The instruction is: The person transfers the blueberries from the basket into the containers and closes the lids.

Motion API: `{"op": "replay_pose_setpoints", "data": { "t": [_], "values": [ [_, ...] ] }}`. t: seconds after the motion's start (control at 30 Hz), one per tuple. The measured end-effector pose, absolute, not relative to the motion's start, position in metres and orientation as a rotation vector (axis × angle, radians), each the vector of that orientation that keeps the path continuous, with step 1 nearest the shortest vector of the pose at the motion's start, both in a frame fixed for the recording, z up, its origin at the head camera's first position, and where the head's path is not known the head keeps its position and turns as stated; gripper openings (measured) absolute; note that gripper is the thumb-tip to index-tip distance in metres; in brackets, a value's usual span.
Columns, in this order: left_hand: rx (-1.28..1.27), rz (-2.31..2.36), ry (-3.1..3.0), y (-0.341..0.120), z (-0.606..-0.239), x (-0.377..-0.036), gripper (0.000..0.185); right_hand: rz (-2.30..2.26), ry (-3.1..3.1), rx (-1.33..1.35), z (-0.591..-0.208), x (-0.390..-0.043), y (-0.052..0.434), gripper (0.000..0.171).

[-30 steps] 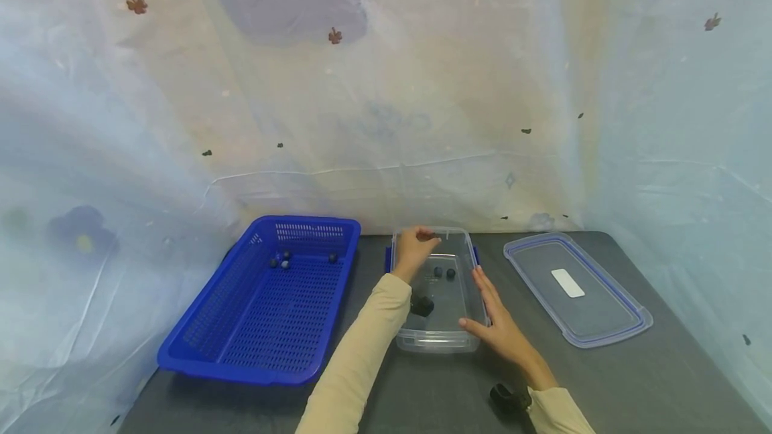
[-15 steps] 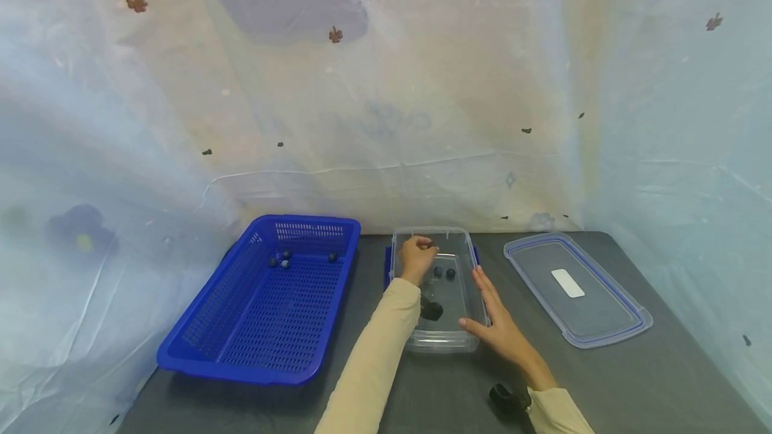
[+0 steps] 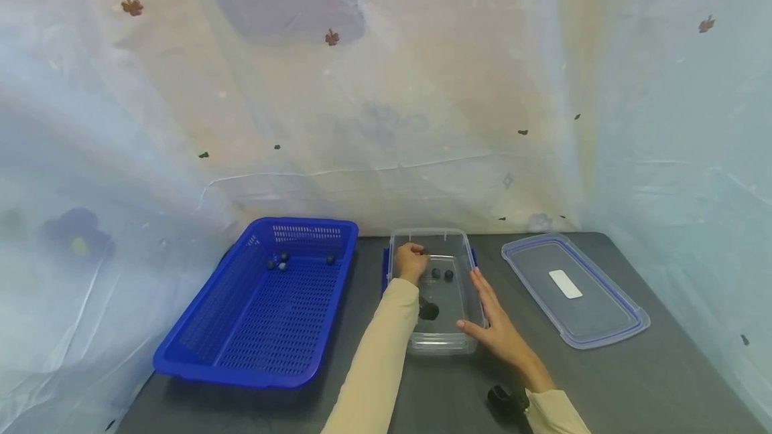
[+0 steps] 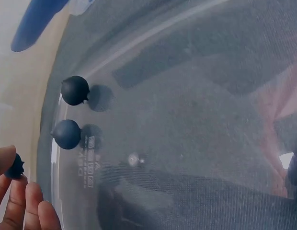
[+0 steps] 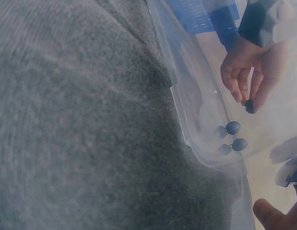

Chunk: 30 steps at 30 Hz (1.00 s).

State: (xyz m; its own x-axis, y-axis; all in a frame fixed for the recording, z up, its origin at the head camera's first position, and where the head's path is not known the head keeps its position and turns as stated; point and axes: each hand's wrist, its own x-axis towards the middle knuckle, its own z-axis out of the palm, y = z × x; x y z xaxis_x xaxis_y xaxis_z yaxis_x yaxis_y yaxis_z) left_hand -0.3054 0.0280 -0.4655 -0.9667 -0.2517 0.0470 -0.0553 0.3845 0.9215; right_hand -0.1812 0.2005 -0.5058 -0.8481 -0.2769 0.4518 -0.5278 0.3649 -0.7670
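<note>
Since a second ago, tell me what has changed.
The left hand, pinching a dark blueberry, drew back slightly toward the person inside the clear container. The right hand stays flat against the container's right side; two berries remain inside.

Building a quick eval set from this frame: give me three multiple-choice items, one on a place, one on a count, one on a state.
1. Where does the lid lie?
A. on the clear box
B. on the table, right of the clear box
C. in the blue basket

2. How many dark berries lie loose on the floor of the clear box?
A. two
B. five
C. none

3. What is the left hand doing?
A. lying flat on the table
B. gripping the lid
C. pinching a dark berry

Key: 1 B, the lid sits apart on the table; 2 A, the left wrist view shows two berries; 3 C, a held berry sits between its fingertips.
</note>
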Motion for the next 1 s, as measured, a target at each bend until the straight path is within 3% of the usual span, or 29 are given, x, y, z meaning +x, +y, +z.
{"op": "replay_pose_setpoints", "data": {
  "t": [0.3,0.43,0.53,0.6,0.67,0.83,1.0],
  "values": [
    [0.275,-1.538,-2.543,0.028,-0.481,-0.318,0.016,1.465,-2.371,0.743,-0.504,-0.180,0.201,0.089],
    [0.153,-1.466,-2.569,0.025,-0.537,-0.355,0.015,1.475,-2.371,0.733,-0.505,-0.180,0.200,0.089],
    [0.105,-1.263,-2.530,0.031,-0.598,-0.392,0.020,1.475,-2.380,0.724,-0.507,-0.180,0.199,0.089],
    [0.090,-1.224,-2.551,0.031,-0.611,-0.399,0.020,1.472,-2.386,0.719,-0.508,-0.180,0.199,0.089],
    [0.117,-1.210,-2.567,0.032,-0.596,-0.389,0.020,1.474,-2.388,0.713,-0.508,-0.180,0.199,0.089],
    [0.203,-1.332,-2.656,0.030,-0.487,-0.310,0.014,1.478,-2.387,0.715,-0.506,-0.181,0.199,0.089],
    [0.200,-1.324,-2.619,0.032,-0.483,-0.304,0.014,1.465,-2.389,0.720,-0.506,-0.182,0.200,0.089]
  ]
}}
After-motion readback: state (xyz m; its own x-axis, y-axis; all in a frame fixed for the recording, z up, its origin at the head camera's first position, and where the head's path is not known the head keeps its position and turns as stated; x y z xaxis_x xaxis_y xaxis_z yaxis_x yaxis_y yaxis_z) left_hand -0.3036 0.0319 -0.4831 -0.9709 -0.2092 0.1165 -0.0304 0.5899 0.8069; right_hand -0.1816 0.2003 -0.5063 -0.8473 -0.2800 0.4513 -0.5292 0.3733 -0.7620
